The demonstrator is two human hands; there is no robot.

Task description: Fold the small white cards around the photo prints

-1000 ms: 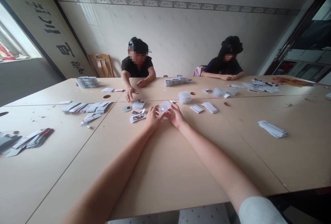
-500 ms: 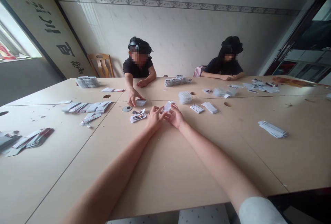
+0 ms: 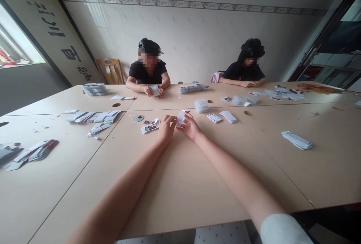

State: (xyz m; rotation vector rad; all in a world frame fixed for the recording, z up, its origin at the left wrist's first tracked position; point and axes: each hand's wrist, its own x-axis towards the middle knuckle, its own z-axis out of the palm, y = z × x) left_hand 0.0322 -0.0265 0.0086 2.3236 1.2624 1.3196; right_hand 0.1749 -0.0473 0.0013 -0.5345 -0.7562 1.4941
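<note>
Just beyond the table's middle, a small clear plastic card sleeve (image 3: 181,118) is held up, tilted, between my hands. My right hand (image 3: 191,126) grips it from the right, fingers behind it and thumb on its edge. My left hand (image 3: 167,128) is closed, with its fingertips at the sleeve's left edge; part of that contact is hidden. Left of my left hand lies a small pile of printed photo cards (image 3: 150,126). To the right are a stack of clear sleeves (image 3: 201,105), a black-framed white card stack (image 3: 214,118) and a pile of white cards (image 3: 228,116).
Across the table (image 3: 180,199) sit a co-worker (image 3: 148,71) holding a clear sleeve and another person (image 3: 245,69) at the right. Paper card piles (image 3: 94,117) lie left, more strips (image 3: 297,140) right. A round disc (image 3: 138,118) lies near the photo cards.
The sleeve in my hands has tipped more upright, and my left fingers have drawn back to its edge. The co-worker opposite has picked clear plastic off the table and now holds it in both hands.
</note>
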